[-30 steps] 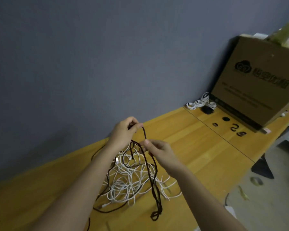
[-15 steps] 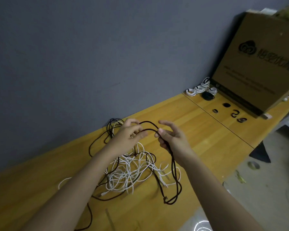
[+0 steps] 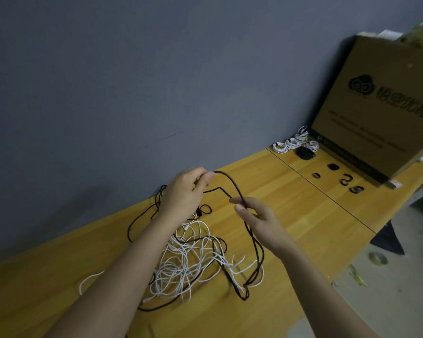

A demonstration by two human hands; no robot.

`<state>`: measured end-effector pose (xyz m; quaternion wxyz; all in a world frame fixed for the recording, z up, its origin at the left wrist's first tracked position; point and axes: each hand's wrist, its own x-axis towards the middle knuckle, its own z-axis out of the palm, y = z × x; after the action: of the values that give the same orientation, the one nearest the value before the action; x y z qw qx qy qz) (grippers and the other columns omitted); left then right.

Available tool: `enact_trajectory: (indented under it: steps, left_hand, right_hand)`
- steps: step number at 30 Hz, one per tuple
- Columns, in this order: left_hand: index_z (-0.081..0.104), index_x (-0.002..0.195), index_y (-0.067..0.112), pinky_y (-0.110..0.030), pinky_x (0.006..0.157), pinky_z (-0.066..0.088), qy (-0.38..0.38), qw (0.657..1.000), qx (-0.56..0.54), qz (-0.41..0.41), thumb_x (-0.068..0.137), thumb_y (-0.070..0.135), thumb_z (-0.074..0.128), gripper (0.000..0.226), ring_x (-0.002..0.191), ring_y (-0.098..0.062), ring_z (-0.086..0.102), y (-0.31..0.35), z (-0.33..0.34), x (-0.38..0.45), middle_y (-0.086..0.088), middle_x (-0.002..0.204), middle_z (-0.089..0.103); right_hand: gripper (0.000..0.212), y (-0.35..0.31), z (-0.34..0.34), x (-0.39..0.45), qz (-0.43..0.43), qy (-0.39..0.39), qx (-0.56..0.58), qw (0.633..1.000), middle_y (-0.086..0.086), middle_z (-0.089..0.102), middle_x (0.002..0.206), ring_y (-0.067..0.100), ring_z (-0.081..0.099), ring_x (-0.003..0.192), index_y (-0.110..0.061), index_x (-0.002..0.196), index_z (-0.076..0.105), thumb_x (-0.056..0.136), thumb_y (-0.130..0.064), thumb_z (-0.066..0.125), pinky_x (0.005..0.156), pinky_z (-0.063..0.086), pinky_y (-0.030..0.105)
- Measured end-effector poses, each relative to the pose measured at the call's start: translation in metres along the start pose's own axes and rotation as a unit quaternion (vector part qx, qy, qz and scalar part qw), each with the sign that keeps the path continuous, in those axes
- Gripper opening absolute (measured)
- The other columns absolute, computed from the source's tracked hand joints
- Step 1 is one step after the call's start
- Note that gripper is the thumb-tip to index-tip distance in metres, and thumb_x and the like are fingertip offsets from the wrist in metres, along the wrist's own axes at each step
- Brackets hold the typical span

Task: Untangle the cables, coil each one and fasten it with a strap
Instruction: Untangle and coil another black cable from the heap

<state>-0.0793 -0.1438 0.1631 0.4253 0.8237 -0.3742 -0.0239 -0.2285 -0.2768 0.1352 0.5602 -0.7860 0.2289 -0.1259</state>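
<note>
Dark braided cable (image 3: 232, 185) is arching between both hands above the wooden table (image 3: 303, 215). The left hand (image 3: 185, 192) is pinching one end of the arch between thumb and fingers. The right hand (image 3: 257, 215) is holding the other side in a loose pinch, with its remaining fingers relaxed. From there the cable is dropping to a doubled loop lying beside the white tangle (image 3: 188, 259), and whether the two are caught together cannot be told.

Handling judgement: the cable is light, limp and moderately springy, so it is likely to hold loops only while gripped. The braid should be giving good friction. Take hold near a free end, not mid-span, and feed length hand to hand. Thin white strands are likely to snag, so avoid sharp pulls.

Coiled cables (image 3: 294, 142) are lying near the box (image 3: 381, 113), with straps (image 3: 347, 179) close by.
</note>
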Motion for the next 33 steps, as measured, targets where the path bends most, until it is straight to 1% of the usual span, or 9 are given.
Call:
enact_trajectory:
  steps: [3, 6, 8, 11, 14, 16, 20, 24, 33]
  left_hand:
    - [0.061, 0.085, 0.023, -0.046, 0.075, 0.053, 0.007, 1.0, -0.013, -0.008, 0.098, 0.048, 0.04, 0.036, 0.083, -0.012, 0.062, 0.008, 0.0, 0.005, 0.008, 0.088, 0.067]
    - [0.06, 0.087, 0.028, -0.047, 0.077, 0.054, -0.009, 0.999, -0.043, -0.013, 0.094, 0.062, 0.032, 0.044, 0.083, -0.017, 0.065, 0.013, 0.002, 0.007, 0.004, 0.089, 0.068]
    - [0.059, 0.104, 0.029, -0.037, 0.09, 0.05, -0.054, 0.994, -0.093, -0.022, 0.093, 0.066, 0.024, 0.053, 0.1, -0.015, 0.063, 0.022, 0.002, 0.004, 0.004, 0.107, 0.068]
    - [0.032, 0.145, 0.022, -0.023, 0.102, 0.03, -0.104, 0.986, -0.118, -0.05, 0.087, 0.062, 0.019, 0.072, 0.131, -0.009, 0.042, 0.03, 0.006, -0.005, 0.008, 0.144, 0.045]
    - [0.018, 0.152, 0.022, -0.027, 0.113, 0.019, -0.119, 0.99, -0.063, -0.037, 0.097, 0.052, 0.032, 0.064, 0.143, -0.009, 0.02, 0.029, 0.015, -0.017, 0.007, 0.155, 0.024]
    - [0.028, 0.149, 0.025, -0.033, 0.117, 0.019, -0.13, 0.991, -0.002, 0.024, 0.099, 0.038, 0.045, 0.054, 0.141, -0.009, 0.018, 0.03, 0.024, -0.024, 0.006, 0.153, 0.025]
    - [0.053, 0.134, 0.023, -0.026, 0.105, 0.029, -0.124, 0.984, 0.018, 0.129, 0.094, 0.024, 0.058, 0.04, 0.128, -0.011, 0.036, 0.036, 0.038, -0.028, 0.005, 0.138, 0.048]
    - [0.073, 0.101, 0.018, -0.031, 0.089, 0.041, -0.061, 0.981, 0.093, 0.16, 0.09, 0.027, 0.064, 0.017, 0.098, -0.017, 0.059, 0.027, 0.025, -0.022, 0.004, 0.105, 0.069]
    - [0.073, 0.082, 0.02, -0.031, 0.06, 0.046, 0.103, 0.984, 0.113, -0.095, 0.082, 0.044, 0.071, 0.024, 0.077, -0.016, 0.06, -0.014, -0.043, -0.014, 0.008, 0.079, 0.065]
  right_hand:
    - [0.021, 0.008, 0.0, 0.005, -0.009, 0.049, -0.031, 0.998, 0.0, 0.06, 0.106, 0.009, 0.057, 0.099, -0.022, 0.097, 0.071, 0.098, -0.028, 0.05, 0.078, 0.046, 0.011]
    - [0.024, 0.003, -0.003, 0.006, 0.044, 0.109, 0.106, 0.987, 0.005, 0.063, 0.082, 0.018, 0.06, 0.072, -0.011, 0.09, 0.07, 0.098, -0.023, 0.051, 0.06, 0.054, 0.024]
    - [0.023, -0.008, -0.008, 0.006, 0.039, 0.141, 0.147, 0.978, 0.006, 0.063, 0.074, 0.019, 0.06, 0.062, -0.009, 0.092, 0.069, 0.098, -0.021, 0.051, 0.057, 0.054, 0.026]
    - [0.024, -0.024, -0.017, 0.005, 0.036, 0.154, 0.189, 0.969, 0.007, 0.063, 0.076, 0.015, 0.06, 0.052, -0.009, 0.099, 0.066, 0.1, -0.023, 0.046, 0.056, 0.054, 0.025]
    - [0.027, -0.035, -0.023, 0.002, 0.032, 0.142, 0.226, 0.963, 0.006, 0.06, 0.073, 0.014, 0.06, 0.051, -0.008, 0.101, 0.064, 0.101, -0.025, 0.043, 0.052, 0.052, 0.021]
    - [0.027, -0.04, -0.023, 0.001, 0.032, 0.122, 0.25, 0.96, 0.008, 0.059, 0.071, 0.017, 0.063, 0.054, -0.006, 0.101, 0.062, 0.102, -0.025, 0.042, 0.054, 0.054, 0.023]
    - [0.028, -0.044, -0.02, -0.001, 0.043, 0.089, 0.245, 0.964, 0.013, 0.059, 0.076, 0.021, 0.068, 0.062, -0.003, 0.098, 0.061, 0.102, -0.024, 0.043, 0.06, 0.058, 0.026]
    - [0.027, -0.04, -0.023, -0.001, 0.017, 0.118, 0.102, 0.988, 0.003, 0.059, 0.077, 0.016, 0.062, 0.072, -0.009, 0.093, 0.065, 0.101, -0.025, 0.045, 0.068, 0.055, 0.03]
    - [0.023, -0.035, -0.036, 0.012, 0.019, 0.166, -0.054, 0.985, 0.005, 0.057, 0.07, 0.018, 0.054, 0.057, -0.009, 0.101, 0.066, 0.099, -0.025, 0.051, 0.062, 0.053, 0.038]
